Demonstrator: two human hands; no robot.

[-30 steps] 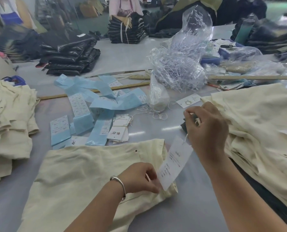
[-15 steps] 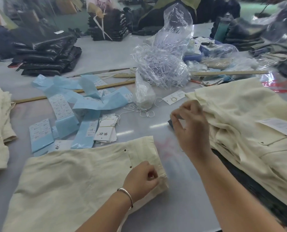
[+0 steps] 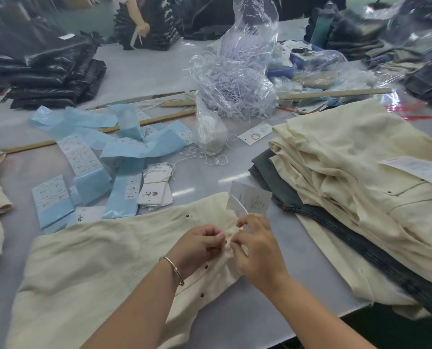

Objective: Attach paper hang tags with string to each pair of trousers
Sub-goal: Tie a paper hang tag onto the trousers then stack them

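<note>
Grey bench [image 3: 210, 328], cluttered. Cream trousers [image 3: 96, 268] lie flat under both hands. Left hand [image 3: 200, 245] fingers pinch the bunched waistband; right hand [image 3: 257, 250] fingers are clamped on thin white string [image 3: 239, 205]. Paper hang tag [image 3: 254, 200], white with small print, sits just beyond the fingertips.

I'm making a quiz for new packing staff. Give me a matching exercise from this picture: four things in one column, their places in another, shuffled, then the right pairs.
Things:
1. bracelet
2. hang tag
3. bag of strings
4. jeans

Places:
A. in the cream stack on the right
B. on the left wrist
C. just beyond the hands, at the trousers' waistband
D. upright at mid-table

Pairs: 1-B, 2-C, 3-D, 4-A
</note>
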